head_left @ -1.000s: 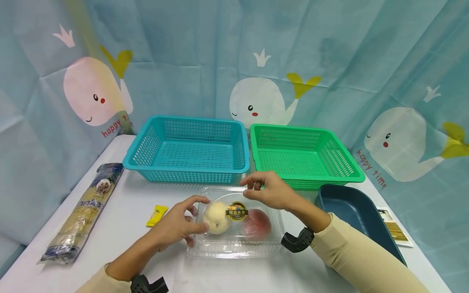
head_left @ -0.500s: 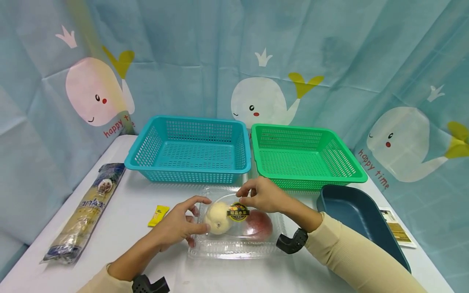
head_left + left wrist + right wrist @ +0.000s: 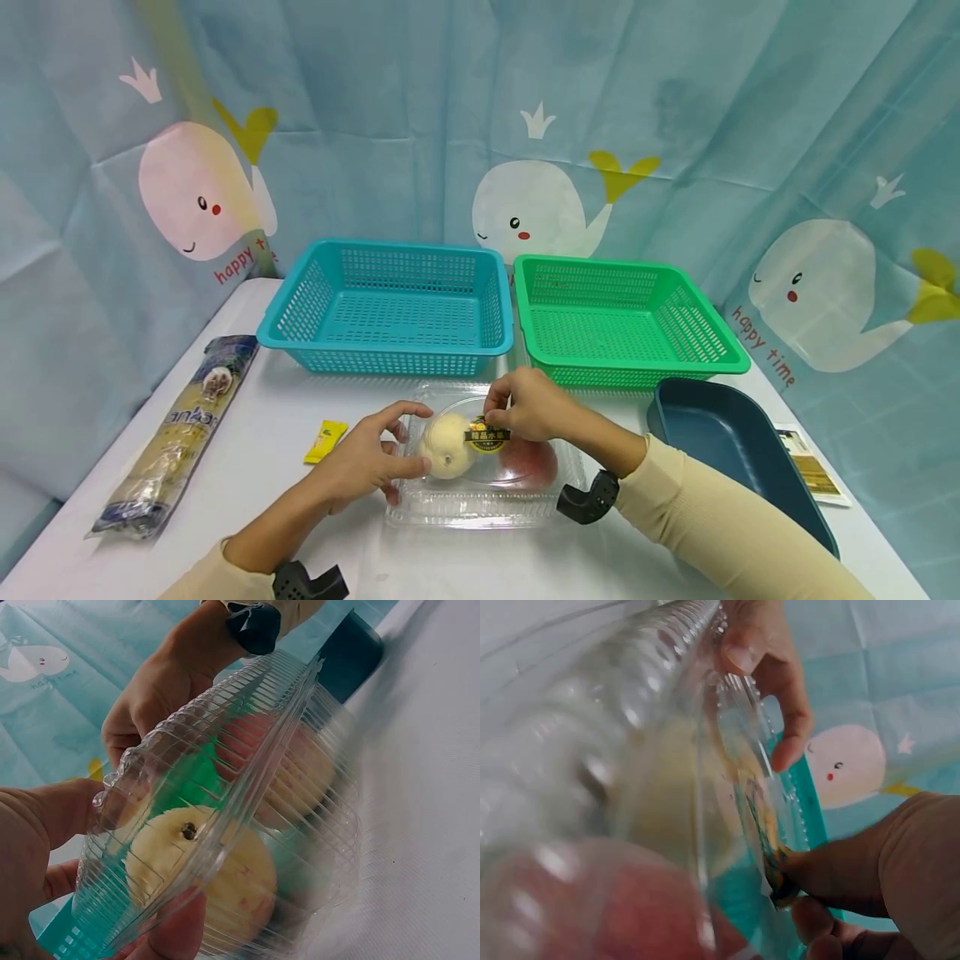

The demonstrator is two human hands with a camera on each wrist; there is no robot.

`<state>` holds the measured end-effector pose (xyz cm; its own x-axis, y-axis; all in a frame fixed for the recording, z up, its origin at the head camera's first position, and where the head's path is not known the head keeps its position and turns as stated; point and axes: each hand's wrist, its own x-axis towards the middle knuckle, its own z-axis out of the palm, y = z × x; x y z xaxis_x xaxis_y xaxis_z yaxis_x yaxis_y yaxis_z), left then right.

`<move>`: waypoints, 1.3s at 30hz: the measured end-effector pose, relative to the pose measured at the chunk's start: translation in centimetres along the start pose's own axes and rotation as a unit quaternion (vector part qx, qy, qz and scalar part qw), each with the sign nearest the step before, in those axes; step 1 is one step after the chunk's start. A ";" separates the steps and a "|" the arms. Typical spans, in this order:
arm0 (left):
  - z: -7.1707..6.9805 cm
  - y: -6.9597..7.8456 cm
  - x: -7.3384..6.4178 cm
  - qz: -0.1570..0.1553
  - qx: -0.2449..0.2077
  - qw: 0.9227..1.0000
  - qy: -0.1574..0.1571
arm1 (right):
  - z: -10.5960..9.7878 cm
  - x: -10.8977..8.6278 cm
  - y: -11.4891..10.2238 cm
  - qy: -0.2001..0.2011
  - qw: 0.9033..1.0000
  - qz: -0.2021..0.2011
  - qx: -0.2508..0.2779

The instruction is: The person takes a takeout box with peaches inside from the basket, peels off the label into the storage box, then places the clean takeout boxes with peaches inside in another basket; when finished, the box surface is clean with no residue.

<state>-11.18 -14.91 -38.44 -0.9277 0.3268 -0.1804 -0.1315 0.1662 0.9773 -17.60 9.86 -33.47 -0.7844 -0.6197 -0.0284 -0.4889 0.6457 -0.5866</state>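
A clear plastic fruit box (image 3: 480, 504) lies on the white table near the front edge. Inside are a pale yellow fruit (image 3: 446, 446) and a red fruit (image 3: 534, 462). A black and yellow sticker (image 3: 486, 436) sits on the lid. My left hand (image 3: 390, 454) grips the box's left side, thumb in front and fingers behind. My right hand (image 3: 501, 414) pinches the sticker at the top of the lid. The left wrist view shows the box (image 3: 247, 787), yellow fruit (image 3: 202, 862) and my thumb (image 3: 176, 930) close up. In the right wrist view the sticker (image 3: 769, 859) is pinched between my fingertips (image 3: 832, 874).
A blue basket (image 3: 390, 358) and a green basket (image 3: 630, 367) stand empty behind the box. To the right is a dark blue tray (image 3: 720, 433) with a printed card (image 3: 813, 477) beyond it. A long noodle pack (image 3: 176, 433) and a yellow sachet (image 3: 324, 440) lie to the left.
My right hand has come down and left from above the box's back edge onto the lid sticker and now pinches it. The left hand kept its grip.
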 end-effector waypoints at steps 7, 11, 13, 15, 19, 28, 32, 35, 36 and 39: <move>0.1 0.0 0.0 0.001 0.003 1.000 0.001 | 0.3 -0.6 0.1 0.028 1.000 -0.012 -0.008; 0.1 0.0 0.0 0.003 0.006 1.000 0.003 | 0.4 -1.2 0.4 0.039 0.999 -0.018 0.028; 0.1 0.0 0.0 0.002 0.003 1.000 0.003 | 0.5 -1.5 0.5 0.046 0.997 -0.025 0.052; 0.1 0.0 0.0 0.002 0.002 1.000 0.003 | 0.4 -1.8 0.6 0.052 0.995 -0.030 0.079; 0.1 0.0 -0.1 0.001 0.002 1.000 0.004 | -0.3 -2.3 0.7 0.070 0.984 -0.034 0.160; 0.1 -0.1 -0.2 0.004 0.002 1.000 0.005 | -4.4 -3.8 1.0 0.062 0.981 -0.061 0.174; 0.1 0.1 -0.2 0.002 0.001 1.000 0.007 | -6.2 -4.9 1.4 0.057 0.982 -0.071 0.165; 0.2 0.1 -0.2 0.001 0.001 1.000 0.007 | -7.3 -5.7 1.9 0.049 0.984 -0.091 0.147; 0.2 0.1 -0.2 0.002 0.001 1.000 0.006 | -7.6 -6.0 2.2 0.046 0.984 -0.101 0.140; 0.3 0.0 -0.2 0.002 0.002 1.000 0.006 | -8.3 -6.8 2.8 0.037 0.982 -0.127 0.132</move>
<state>-10.90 -14.73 -38.42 -0.9326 0.3160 -0.1744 -0.1260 0.1677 0.9778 -16.80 19.53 -28.22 -0.6803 -0.7056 0.1984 -0.5632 0.3301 -0.7575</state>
